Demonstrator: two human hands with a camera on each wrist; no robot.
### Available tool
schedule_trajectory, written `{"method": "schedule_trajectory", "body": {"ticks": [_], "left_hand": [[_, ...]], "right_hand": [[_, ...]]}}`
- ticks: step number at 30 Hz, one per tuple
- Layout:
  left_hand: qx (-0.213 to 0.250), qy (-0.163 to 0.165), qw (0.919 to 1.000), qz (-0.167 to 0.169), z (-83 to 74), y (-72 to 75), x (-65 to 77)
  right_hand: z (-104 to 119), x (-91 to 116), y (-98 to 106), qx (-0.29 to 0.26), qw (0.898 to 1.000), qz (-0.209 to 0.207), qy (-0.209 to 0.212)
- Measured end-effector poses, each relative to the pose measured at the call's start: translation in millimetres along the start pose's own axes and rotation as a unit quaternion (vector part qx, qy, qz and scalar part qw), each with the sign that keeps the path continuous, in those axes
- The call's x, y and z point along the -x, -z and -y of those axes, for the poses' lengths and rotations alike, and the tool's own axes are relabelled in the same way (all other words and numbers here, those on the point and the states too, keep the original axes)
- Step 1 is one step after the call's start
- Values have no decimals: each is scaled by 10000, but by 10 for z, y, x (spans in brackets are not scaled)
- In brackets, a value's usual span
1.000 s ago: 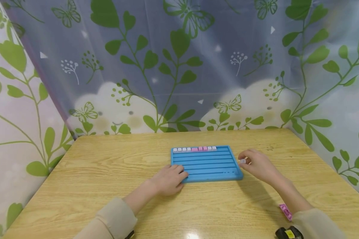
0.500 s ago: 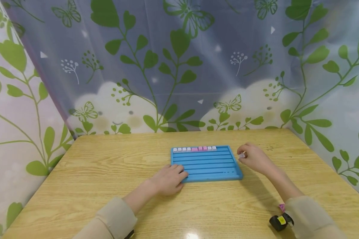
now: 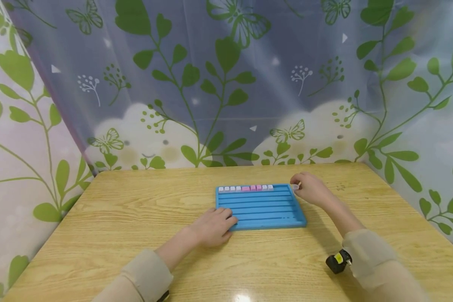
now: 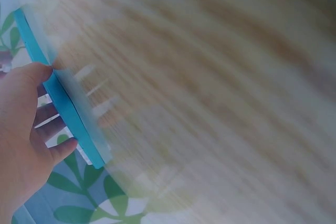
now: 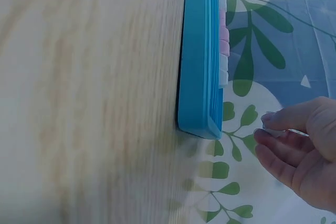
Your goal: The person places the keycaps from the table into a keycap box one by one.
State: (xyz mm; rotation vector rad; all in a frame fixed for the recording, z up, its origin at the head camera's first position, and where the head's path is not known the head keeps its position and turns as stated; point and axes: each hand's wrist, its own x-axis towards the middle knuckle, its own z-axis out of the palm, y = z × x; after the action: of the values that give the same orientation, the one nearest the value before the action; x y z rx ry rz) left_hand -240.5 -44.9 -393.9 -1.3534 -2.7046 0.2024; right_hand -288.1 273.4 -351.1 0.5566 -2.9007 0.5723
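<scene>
A blue tray (image 3: pixel 264 207) with ridged rows lies on the table. Along its back row stand several white and pink keycaps (image 3: pixel 245 189), leaving bare space at the right end of that row. My left hand (image 3: pixel 213 226) grips the tray's front left corner; in the left wrist view the thumb (image 4: pixel 39 72) is on the front edge and the fingers reach behind it. My right hand (image 3: pixel 310 188) pinches a whitish keycap (image 3: pixel 295 187) between thumb and finger, just outside the tray's back right corner. In the right wrist view this keycap is mostly covered by the fingertips.
The wooden table (image 3: pixel 136 209) reaches back to a patterned cloth (image 3: pixel 166 84) that hangs behind and at both sides. A black device (image 3: pixel 337 261) with a yellow label hangs at my right wrist, by the sleeve (image 3: pixel 370 251).
My right hand has moved back and left with the keycap, towards the tray's back right corner. The small pink object at the right is now hidden by my sleeve. My left hand stays put.
</scene>
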Motion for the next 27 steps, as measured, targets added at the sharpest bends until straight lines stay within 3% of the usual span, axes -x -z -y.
{"method": "schedule_trajectory", "body": {"ticks": [13, 27], "left_hand": [[0, -3, 10000, 24, 1, 18, 5], [19, 17, 10000, 33, -2, 26, 11]], "right_hand": [[-38, -269, -129, -307, 9989, 301, 171], [-79, -463, -293, 53, 9984, 433, 352]]}}
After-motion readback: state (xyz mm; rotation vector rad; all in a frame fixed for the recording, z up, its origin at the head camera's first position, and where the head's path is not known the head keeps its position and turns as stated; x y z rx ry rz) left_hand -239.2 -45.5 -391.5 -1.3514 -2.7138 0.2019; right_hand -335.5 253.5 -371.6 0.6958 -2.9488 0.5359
